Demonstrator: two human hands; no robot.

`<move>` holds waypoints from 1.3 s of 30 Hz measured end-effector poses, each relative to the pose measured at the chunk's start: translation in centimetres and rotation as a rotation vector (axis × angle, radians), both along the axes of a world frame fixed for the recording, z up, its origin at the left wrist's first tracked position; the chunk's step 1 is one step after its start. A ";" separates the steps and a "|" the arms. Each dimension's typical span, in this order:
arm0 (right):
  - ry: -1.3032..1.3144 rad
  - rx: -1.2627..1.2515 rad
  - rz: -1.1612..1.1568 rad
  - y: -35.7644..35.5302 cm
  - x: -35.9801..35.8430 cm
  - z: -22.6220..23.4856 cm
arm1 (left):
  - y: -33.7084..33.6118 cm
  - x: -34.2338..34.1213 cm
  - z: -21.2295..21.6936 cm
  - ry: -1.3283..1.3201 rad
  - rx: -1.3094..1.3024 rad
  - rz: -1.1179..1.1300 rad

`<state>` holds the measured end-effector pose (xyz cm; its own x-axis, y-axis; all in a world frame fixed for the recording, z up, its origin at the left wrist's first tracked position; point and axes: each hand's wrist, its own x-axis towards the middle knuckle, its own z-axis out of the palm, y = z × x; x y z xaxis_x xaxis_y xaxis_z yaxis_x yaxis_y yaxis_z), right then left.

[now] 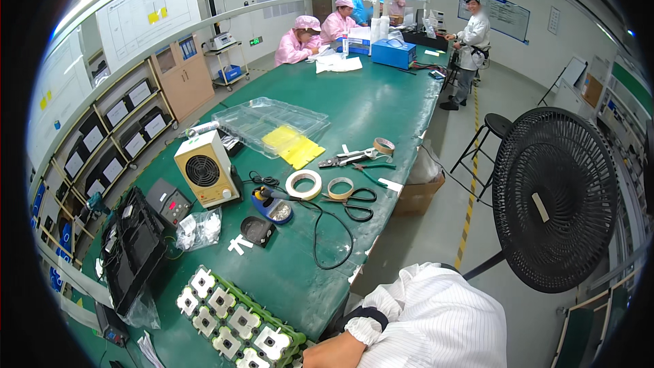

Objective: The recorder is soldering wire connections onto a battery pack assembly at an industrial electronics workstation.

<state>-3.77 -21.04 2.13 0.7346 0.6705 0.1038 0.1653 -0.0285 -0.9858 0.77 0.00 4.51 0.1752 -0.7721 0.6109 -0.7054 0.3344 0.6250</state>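
My right arm, in a white striped sleeve with a dark wristband, comes in at the bottom. My right hand (332,354) is beside the near right corner of a green-framed block (235,320), which looks like a battery pack with pale square plates on top. Its fingers are out of sight behind the block and below the picture edge, so any grip is hidden. My left hand is not in view. Beyond the block lie white strips (240,244), a small black dish (257,230) and a soldering iron (272,194) in its blue stand (276,211).
On the green table (381,95) are a fan unit (204,169), a black open case (133,249), tape rolls (304,184), scissors (357,204), pliers (371,172) and a clear tray (262,123). A large black fan (555,197) stands at right. Several people work farther back.
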 end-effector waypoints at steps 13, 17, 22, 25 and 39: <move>0.053 0.138 0.011 -1.6 0.6 1.4 | -0.1 0.8 1.1 -0.068 -0.005 0.082; -0.162 0.156 -0.031 -4.8 1.4 1.8 | 4.2 1.2 0.2 -0.238 -0.211 0.384; -0.303 0.154 -0.463 -9.6 0.9 2.5 | 7.4 1.9 -2.0 -0.791 -0.493 1.717; -0.382 -0.155 -0.827 -11.7 -0.1 2.5 | 8.5 2.8 -2.5 -1.049 -0.079 1.749; -0.340 -0.646 -1.292 -12.6 5.8 -4.4 | 12.2 6.3 -14.3 -0.096 -0.146 1.604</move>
<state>2.01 -33.65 -2.23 0.8455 -0.4165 0.3341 -0.1009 -0.7390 -0.6661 7.03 12.19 -9.80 0.6627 0.2230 0.7149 -0.4018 -0.6998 0.5907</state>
